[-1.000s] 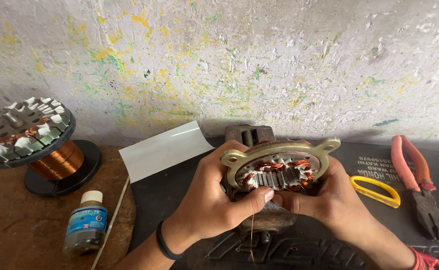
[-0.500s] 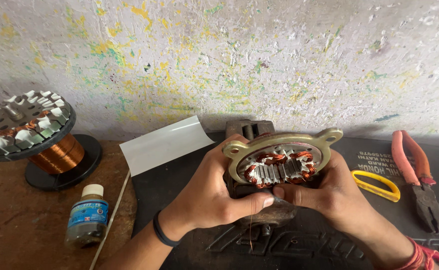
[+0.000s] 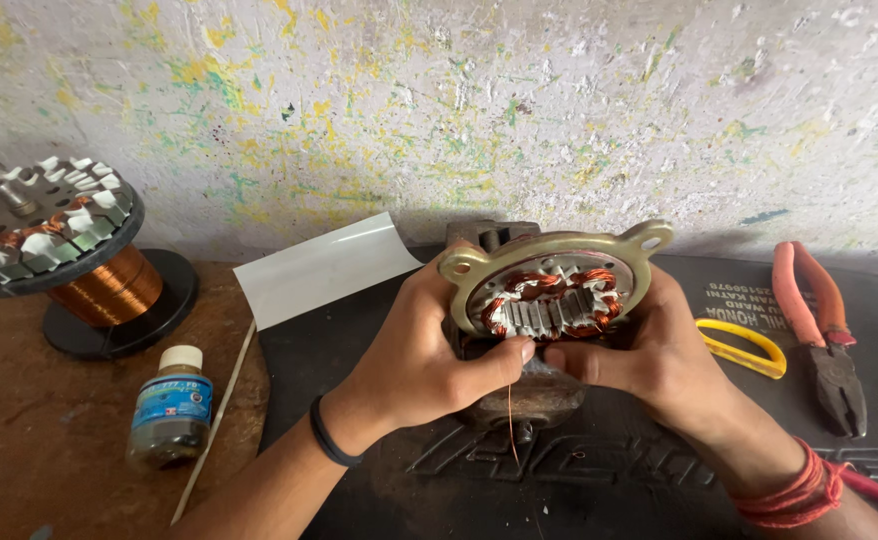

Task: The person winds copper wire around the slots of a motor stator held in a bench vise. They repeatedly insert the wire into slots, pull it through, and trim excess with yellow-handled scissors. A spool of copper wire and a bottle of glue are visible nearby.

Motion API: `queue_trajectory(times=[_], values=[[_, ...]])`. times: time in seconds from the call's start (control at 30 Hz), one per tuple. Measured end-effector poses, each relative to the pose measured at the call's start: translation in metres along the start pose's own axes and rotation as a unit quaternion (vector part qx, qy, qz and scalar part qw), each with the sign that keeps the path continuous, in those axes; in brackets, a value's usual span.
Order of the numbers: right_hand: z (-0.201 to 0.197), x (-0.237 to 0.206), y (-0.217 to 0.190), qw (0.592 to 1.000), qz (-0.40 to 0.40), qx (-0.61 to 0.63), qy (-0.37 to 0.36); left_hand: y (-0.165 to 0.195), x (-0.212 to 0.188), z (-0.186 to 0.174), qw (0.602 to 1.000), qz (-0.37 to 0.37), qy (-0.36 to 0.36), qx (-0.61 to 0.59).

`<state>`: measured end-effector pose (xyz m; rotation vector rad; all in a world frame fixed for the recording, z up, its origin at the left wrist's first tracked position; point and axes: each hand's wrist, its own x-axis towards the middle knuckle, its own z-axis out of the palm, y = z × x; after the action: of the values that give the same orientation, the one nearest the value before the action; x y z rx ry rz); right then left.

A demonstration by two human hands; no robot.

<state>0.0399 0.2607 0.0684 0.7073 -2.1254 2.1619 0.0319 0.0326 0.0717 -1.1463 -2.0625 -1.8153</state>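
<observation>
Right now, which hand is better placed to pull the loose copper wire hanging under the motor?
Left, probably. The left hand has its thumb tip right where the copper wire leaves the motor. The right hand grips the motor's other side, steadying it.

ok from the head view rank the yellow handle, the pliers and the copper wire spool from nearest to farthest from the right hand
1. yellow handle: just right of the right hand
2. pliers: farther right, on the dark mat
3. copper wire spool: far left, across the bench

L hand [image 3: 429,350], R hand [image 3: 659,350], fingers curled.
</observation>
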Motion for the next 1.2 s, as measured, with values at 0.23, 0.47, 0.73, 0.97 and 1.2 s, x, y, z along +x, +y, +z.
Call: queue_trajectory(times=[0.23,0.47,0.73,0.97,1.2], values=[[0.005,-0.004,0.012,0.999,-0.001,0.019,0.034,-0.001,-0.006,0.001,1.000,-0.018,0.007,-0.021],[0.002,-0.007,0.015,0.997,-0.005,-0.064,0.032,-0.004,-0.009,0.004,0.999,-0.011,0.012,-0.036],[0.009,-0.009,0.007,0.996,-0.028,-0.075,0.031,-0.005,-0.012,0.007,0.999,-0.009,0.001,-0.044],[0.008,-0.021,0.000,0.998,-0.051,-0.027,0.015,-0.004,-0.019,0.013,0.996,-0.002,0.002,-0.087],[-0.012,-0.035,-0.019,0.935,-0.295,-0.073,0.182,-0.007,-0.020,0.009,0.997,-0.015,-0.022,-0.067]])
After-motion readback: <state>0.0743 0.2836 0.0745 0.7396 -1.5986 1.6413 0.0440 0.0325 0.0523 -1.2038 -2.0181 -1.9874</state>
